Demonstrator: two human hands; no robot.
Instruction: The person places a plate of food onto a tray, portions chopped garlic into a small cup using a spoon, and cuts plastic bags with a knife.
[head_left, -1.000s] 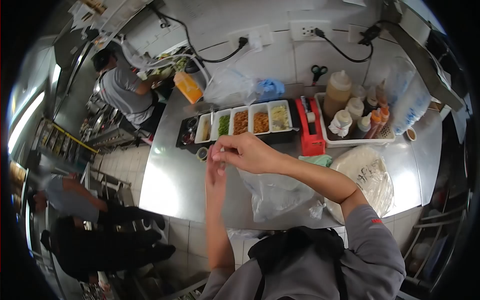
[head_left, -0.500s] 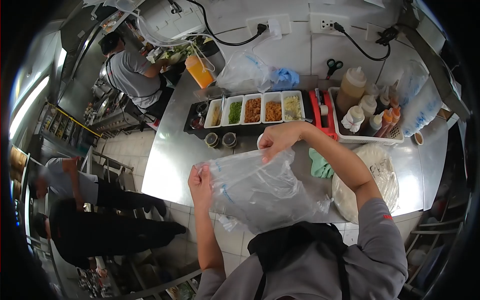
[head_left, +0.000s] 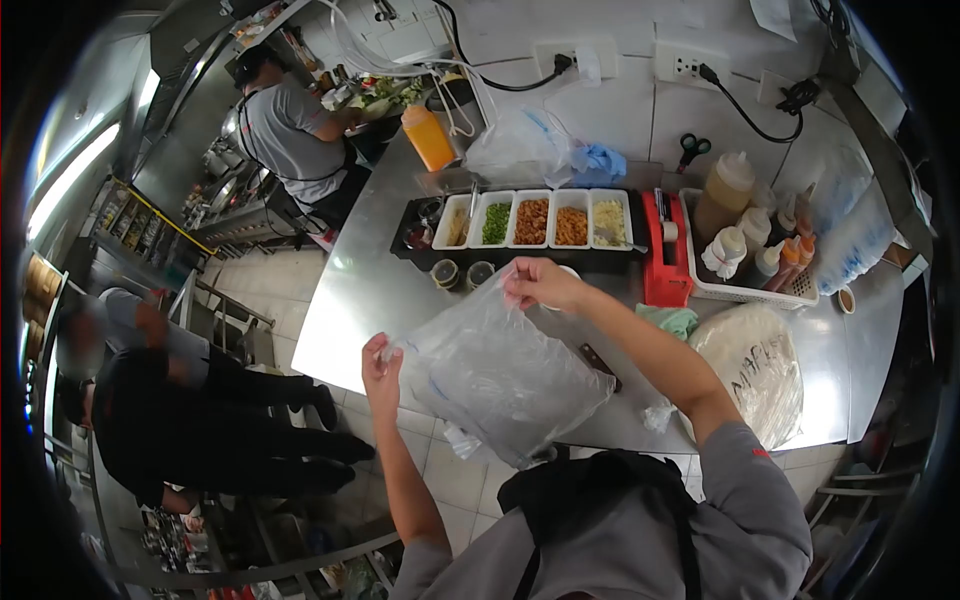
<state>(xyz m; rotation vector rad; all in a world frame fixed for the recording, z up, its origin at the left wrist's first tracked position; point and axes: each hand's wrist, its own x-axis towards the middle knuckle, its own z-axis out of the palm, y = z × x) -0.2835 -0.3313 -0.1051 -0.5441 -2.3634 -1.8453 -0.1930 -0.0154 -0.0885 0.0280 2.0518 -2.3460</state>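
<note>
Writing: black letters like "MAPLE" on the round wrapped pack (head_left: 745, 402), right side of the counter (head_left: 350, 305)
Clear bag (head_left: 500, 375): held up over the counter's near edge, in the middle
Left hand (head_left: 381, 370): fingers pinching the bag's left corner
Right hand (head_left: 545, 286): fingers pinching the bag's far edge
White tubs (head_left: 531, 243): five, in a black tray (head_left: 520, 260), far side; green bits second from left, brown chunks in the middle
White basket (head_left: 750, 297): far right, full of squeeze bottles (head_left: 729, 188)
Small jars (head_left: 480, 274): two, dark inside, on the tray's near side
</note>
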